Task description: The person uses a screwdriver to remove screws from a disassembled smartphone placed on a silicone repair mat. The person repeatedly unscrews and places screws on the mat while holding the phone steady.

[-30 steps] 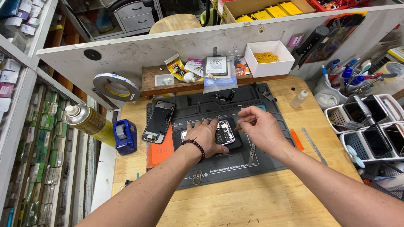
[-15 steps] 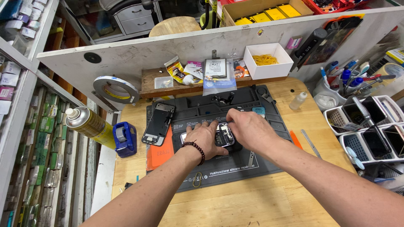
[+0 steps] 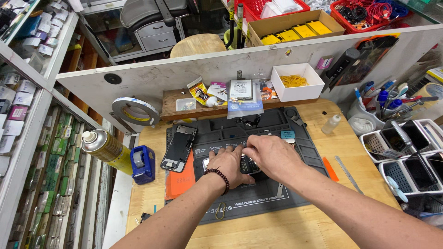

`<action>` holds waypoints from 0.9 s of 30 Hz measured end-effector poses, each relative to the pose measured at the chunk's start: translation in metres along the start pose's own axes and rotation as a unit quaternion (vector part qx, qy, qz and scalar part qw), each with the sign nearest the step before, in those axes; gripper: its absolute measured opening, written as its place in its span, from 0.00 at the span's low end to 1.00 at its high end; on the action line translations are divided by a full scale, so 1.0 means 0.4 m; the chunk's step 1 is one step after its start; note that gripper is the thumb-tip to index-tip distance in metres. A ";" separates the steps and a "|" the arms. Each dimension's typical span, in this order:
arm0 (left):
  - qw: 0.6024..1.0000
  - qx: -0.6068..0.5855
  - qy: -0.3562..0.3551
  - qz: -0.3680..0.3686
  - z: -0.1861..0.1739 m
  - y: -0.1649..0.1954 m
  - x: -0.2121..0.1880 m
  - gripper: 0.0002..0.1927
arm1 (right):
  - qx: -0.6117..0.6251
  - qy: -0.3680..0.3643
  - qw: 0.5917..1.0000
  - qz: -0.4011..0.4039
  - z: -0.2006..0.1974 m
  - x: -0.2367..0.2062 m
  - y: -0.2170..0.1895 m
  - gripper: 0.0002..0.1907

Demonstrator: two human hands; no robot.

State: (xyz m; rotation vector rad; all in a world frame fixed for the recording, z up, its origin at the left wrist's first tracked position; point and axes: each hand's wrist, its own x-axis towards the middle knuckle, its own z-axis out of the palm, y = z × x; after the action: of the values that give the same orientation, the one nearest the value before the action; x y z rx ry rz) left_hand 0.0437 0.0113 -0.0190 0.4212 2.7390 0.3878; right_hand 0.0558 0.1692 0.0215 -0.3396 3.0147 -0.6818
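Note:
An opened phone body (image 3: 247,165) lies on the dark silicone repair mat (image 3: 258,203), mostly covered by both hands. My left hand (image 3: 227,165), with a bead bracelet at the wrist, presses down on the phone's left part. My right hand (image 3: 272,156) lies over the phone's right part, fingers curled down onto it; I cannot see whether they pinch anything. A detached phone screen (image 3: 178,148) lies face up at the mat's left edge, over an orange pad (image 3: 181,182).
A yellow spray can (image 3: 105,148), a blue tape dispenser (image 3: 142,163) and a tape roll (image 3: 134,110) stand at the left. A small squeeze bottle (image 3: 330,124), metal spudger (image 3: 349,174) and grey trays of phones (image 3: 406,152) sit at the right. A shelf with small packets (image 3: 240,94) and a white box (image 3: 296,82) runs behind the mat.
My right hand has come down from above the phone and moved left, now lying on it beside my left hand. The left hand has stayed in place.

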 end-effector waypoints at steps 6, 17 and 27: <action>1.000 -0.001 0.001 0.003 0.003 -0.004 0.003 0.61 | 0.140 0.052 0.983 -0.103 0.017 -0.003 0.017 0.11; 1.000 0.004 -0.002 -0.005 0.001 0.002 -0.005 0.59 | 0.109 0.037 0.993 -0.031 0.001 -0.007 0.015 0.09; 1.000 0.007 0.008 0.001 0.008 -0.002 -0.009 0.59 | 0.099 -0.003 0.995 0.021 0.001 -0.004 0.024 0.11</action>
State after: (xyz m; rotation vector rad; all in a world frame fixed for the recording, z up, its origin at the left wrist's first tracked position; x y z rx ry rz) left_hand 0.0478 0.0103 -0.0211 0.4255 2.7583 0.3739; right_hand 0.0554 0.1779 0.0168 -0.2697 2.9060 -0.9639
